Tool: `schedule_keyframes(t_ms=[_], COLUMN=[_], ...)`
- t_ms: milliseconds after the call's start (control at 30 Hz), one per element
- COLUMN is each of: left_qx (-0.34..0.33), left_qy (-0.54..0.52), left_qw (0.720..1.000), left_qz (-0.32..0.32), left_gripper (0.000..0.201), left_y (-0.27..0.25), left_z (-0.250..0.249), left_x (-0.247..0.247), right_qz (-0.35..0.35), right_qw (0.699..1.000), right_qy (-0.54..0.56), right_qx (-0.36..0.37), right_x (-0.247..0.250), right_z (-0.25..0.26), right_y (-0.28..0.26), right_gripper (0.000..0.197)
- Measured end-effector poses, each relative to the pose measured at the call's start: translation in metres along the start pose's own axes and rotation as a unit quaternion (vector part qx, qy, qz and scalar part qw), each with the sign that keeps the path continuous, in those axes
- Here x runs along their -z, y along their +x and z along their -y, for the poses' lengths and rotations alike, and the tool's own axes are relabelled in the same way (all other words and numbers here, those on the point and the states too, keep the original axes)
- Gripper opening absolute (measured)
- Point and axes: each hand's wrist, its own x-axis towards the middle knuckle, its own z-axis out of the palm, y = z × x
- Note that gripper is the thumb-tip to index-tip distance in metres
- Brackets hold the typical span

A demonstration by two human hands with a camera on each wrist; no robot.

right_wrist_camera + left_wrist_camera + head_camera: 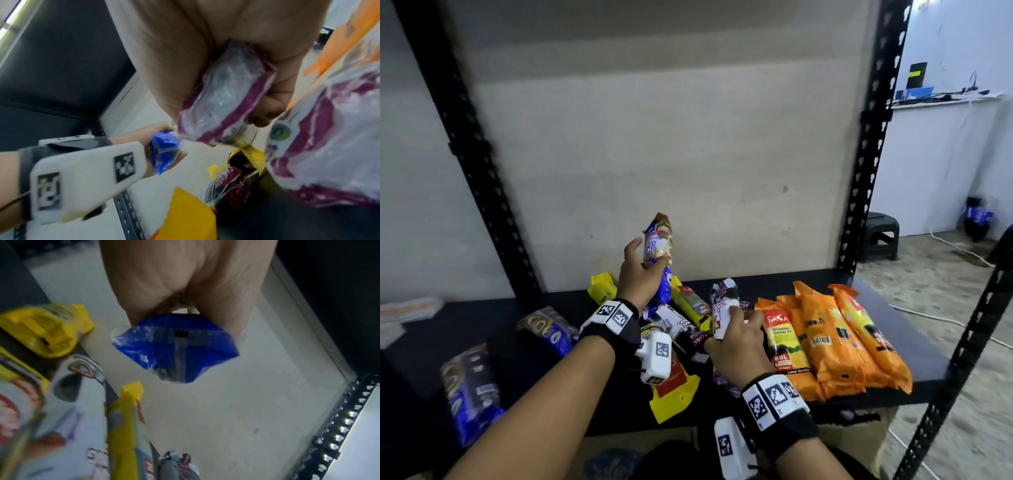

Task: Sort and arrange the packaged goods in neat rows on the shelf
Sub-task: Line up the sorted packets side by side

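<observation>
My left hand [635, 274] grips a blue packet [659, 260] and holds it upright above the black shelf [928, 356]; its blue end [176, 348] shows below my palm in the left wrist view. My right hand [739, 337] grips a white-and-purple packet [724, 308], tilted up from the pile; the same purple-edged packet [224, 104] fills the right wrist view. Several orange packets [835, 339] lie side by side on the shelf's right part. Yellow packets [602, 287] and more purple ones [681, 329] lie jumbled in the middle.
Dark blue packs [469, 390] lie on the shelf's left part. Black perforated uprights [873, 137] frame the shelf, with a pale wall behind. To the right are a black stool [880, 233] and a white cable on the sandy floor.
</observation>
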Motion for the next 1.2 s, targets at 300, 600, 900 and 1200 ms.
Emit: schedule_keyframes(t_ms=[300,600,900,1200], left_qx=[0.053,0.073,0.07,0.077], left_qy=[-0.027,-0.032,-0.033,-0.017], left_qw=[0.998,0.996,0.996,0.996], left_qz=[0.015,0.037,0.046,0.041], left_gripper=[0.071,0.063,0.06,0.062], left_y=[-0.027,-0.047,-0.055,-0.058], left_z=[0.042,0.051,0.048,0.045], left_x=[0.037,0.027,0.024,0.021], right_qz=[0.034,0.017,0.041,0.091], right_qw=[0.994,0.958,0.954,0.954], right_qy=[-0.105,-0.284,-0.293,-0.278], right_qx=[0.003,0.041,0.059,0.06], right_x=[-0.015,-0.026,-0.016,-0.013], right_z=[0.017,0.0,-0.022,-0.028], right_y=[-0.008,-0.001,0.0,0.001], right_gripper=[0.058,0.077,0.074,0.075])
